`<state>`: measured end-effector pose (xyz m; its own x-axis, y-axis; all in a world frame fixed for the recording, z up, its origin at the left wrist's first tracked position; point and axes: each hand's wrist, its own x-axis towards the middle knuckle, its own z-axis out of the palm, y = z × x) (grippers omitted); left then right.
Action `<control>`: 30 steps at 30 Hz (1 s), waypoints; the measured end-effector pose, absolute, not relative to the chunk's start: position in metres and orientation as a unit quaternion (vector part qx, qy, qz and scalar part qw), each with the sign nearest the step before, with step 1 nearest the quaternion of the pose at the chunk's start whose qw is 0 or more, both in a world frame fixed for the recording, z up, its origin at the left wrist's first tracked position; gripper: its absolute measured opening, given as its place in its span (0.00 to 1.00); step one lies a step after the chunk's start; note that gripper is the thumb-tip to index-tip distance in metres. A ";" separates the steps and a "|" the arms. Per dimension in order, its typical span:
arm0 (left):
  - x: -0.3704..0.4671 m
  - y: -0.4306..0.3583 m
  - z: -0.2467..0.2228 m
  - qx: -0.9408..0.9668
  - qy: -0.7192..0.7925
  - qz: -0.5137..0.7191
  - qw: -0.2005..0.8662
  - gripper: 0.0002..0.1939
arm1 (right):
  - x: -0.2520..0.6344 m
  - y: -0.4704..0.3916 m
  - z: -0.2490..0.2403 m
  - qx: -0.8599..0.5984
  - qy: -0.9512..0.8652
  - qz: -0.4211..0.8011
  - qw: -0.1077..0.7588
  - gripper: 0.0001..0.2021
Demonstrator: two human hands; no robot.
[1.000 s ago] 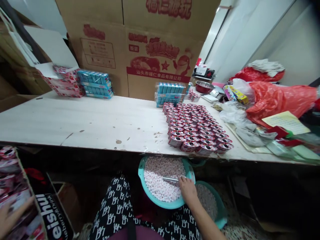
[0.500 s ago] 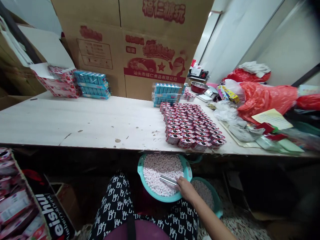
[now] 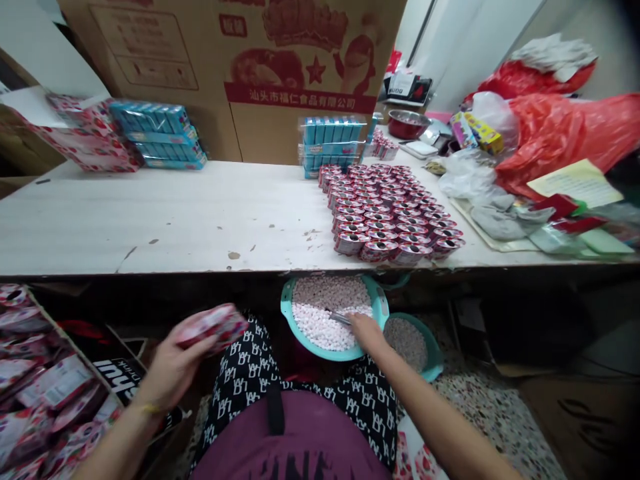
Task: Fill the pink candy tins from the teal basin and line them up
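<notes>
Over my left thigh, my left hand (image 3: 175,360) grips a small red-and-white printed carton (image 3: 214,328), blurred by motion. My right hand (image 3: 367,333) is closed around a shiny metal tube (image 3: 340,318), whose far end rests on white pellets (image 3: 317,328). These pellets fill a turquoise basin (image 3: 320,355) between my knees, below the table edge. At the lower left, a box holds a heap of similar printed cartons (image 3: 55,387). Rows of the same small cartons (image 3: 380,227), each with a dark hole on top, stand upright on the table's right part.
The white table (image 3: 225,213) spans the front. Blue wrapped packs (image 3: 333,140) lean on a large cardboard box (image 3: 270,127). Red plastic bags (image 3: 565,133) and papers crowd the right end. A second turquoise basin (image 3: 433,360) stands on the floor at right.
My left hand has come into view from the left with a printed carton. My right hand still holds the metal tube in the pellets. The view has tilted down.
</notes>
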<state>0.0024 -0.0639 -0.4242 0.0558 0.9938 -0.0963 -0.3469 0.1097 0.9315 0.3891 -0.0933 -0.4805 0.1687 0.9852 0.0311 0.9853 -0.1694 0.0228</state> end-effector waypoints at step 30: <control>0.227 -0.003 -0.477 0.052 0.310 0.443 0.840 0.05 | 0.367 -0.100 -0.377 -0.728 -0.685 -0.039 -0.003 0.13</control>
<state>0.2269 -0.0030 -0.4773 0.4155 0.7762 -0.4743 -0.7120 0.6020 0.3615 0.3673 -0.0996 -0.3766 0.0590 0.9969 0.0522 0.9963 -0.0621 0.0587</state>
